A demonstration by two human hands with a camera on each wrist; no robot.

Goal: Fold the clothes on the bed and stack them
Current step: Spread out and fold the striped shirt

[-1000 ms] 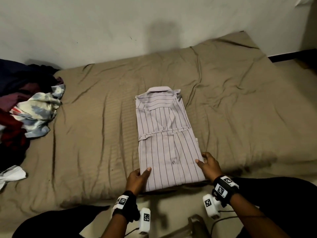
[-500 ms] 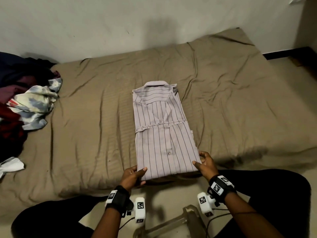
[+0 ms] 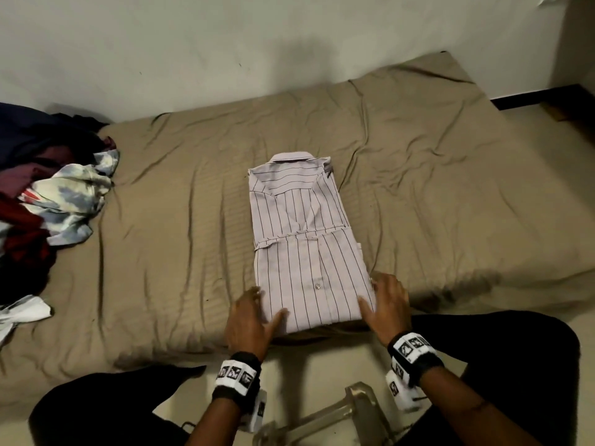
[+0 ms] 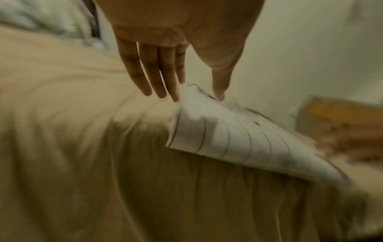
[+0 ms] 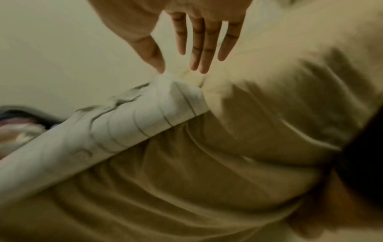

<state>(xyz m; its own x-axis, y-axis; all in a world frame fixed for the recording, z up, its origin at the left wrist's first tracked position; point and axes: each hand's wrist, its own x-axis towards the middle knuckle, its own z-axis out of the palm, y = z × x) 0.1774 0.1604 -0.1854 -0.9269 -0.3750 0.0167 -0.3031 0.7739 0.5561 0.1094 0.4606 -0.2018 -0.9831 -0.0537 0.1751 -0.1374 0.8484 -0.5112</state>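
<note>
Where the near edge of the bed (image 3: pixel 161 252) meets the floor, both hands sit at the lower corners of one folded garment.

Item 1: striped shirt (image 3: pixel 306 246). Pale lilac with dark pinstripes, folded into a long rectangle, collar at the far end, one button showing on the near half. Lies on the tan bedsheet at the middle of the bed, its near edge at the mattress edge.

Item 2: left hand (image 3: pixel 249 320). Placed at the shirt's near left corner, wrist toward the floor. Fingers (image 4: pixel 153 72) straight and lightly spread, running down the shirt's left side onto the sheet; thumb laid across the top of the cloth. Nothing is pinched; the wrist view shows fingertips and thumb tip touching the corner only.

Item 3: right hand (image 3: pixel 388 304). Mirrors the left at the near right corner. Fingers (image 5: pixel 207 42) straight, slightly apart, beside the shirt's right edge; thumb resting on the fabric. Spread, not gripping.

Item 4: wrist bands, black with white patterned tags, one on each forearm.

Item 5: pile of unfolded clothes (image 3: pixel 48 201). Dark, maroon and blue-white pieces heaped at the left end of the bed, well apart from the shirt.

Item 6: dark trouser legs, either side of the forearms, on the floor.
</note>
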